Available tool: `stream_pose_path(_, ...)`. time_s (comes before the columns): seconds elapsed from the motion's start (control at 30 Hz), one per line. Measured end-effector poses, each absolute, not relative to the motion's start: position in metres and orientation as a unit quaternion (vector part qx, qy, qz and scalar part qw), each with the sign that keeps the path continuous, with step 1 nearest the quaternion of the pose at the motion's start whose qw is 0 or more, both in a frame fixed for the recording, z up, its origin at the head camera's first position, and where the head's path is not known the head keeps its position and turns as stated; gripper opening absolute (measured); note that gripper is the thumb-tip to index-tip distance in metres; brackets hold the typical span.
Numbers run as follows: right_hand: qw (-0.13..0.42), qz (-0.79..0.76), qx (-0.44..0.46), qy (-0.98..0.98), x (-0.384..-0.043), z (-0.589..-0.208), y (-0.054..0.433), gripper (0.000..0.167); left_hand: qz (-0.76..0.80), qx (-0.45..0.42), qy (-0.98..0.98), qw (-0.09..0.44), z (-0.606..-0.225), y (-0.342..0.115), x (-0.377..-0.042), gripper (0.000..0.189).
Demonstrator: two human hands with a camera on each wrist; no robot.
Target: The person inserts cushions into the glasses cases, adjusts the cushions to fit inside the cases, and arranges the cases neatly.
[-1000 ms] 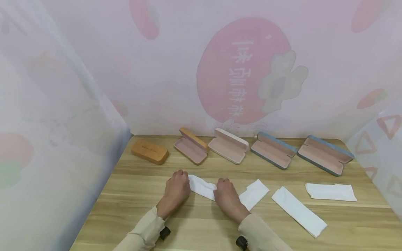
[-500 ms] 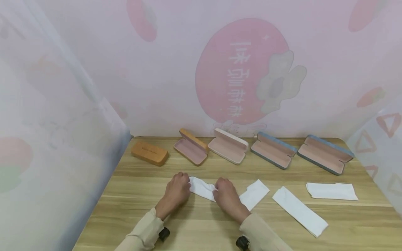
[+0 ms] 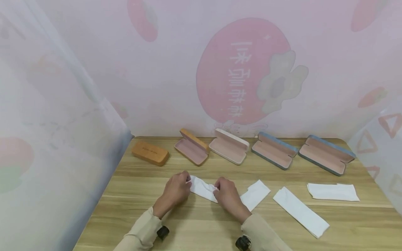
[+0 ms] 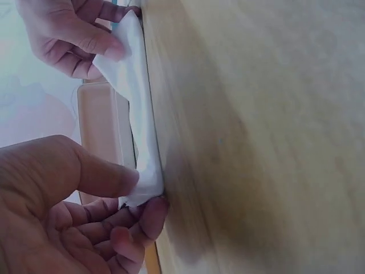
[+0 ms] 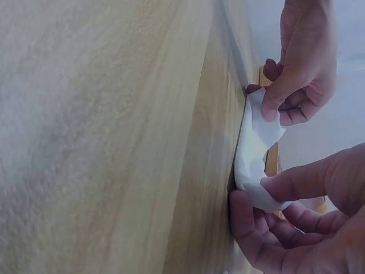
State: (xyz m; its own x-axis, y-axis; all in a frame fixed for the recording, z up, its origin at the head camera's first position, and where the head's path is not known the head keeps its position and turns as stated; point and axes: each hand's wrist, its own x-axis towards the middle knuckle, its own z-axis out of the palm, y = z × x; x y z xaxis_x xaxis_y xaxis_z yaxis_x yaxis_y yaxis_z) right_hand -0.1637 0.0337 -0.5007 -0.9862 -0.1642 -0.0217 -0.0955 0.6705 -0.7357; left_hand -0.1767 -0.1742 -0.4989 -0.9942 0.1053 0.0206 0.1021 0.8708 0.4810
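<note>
Both grips (image 3: 177, 188) (image 3: 228, 195) on white cloth (image 3: 202, 188)

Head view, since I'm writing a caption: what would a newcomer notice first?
Probably the big pink shape on the wall behind the table. Then the five cases in a row near the table's far edge, four open. In front, the left hand and right hand pinch a white cloth.

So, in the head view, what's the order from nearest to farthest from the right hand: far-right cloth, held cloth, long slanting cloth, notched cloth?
1. Held cloth: pinched by the right hand, extending to its left.
2. Notched cloth: just right of that hand.
3. Long slanting cloth: further right.
4. Far-right cloth: farthest right, in front of the rightmost blue case.
</note>
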Motion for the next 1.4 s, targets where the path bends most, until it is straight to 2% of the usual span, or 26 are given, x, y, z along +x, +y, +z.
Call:
stream_pose_path(0.43, 0.065, -0.411, -0.059, 0.907, -0.165, -0.5, 0.036, 0.032, 0.277, 0.054, 0.959, 0.0, -0.504, -0.181, -0.18, 0.007)
stream_pose_path(1.0, 0.089, -0.465, -0.045, 0.88, -0.167, -0.498, 0.038, 0.033, 0.344, 0.038, 0.938, -0.001, -0.5, -0.195, -0.178, 0.007)
stream_pose_path(1.4, 0.108, -0.543, -0.001, 0.833, -0.172, -0.498, 0.029, 0.035, 0.354, 0.037, 0.935, -0.005, -0.494, -0.202, -0.186, 0.007)
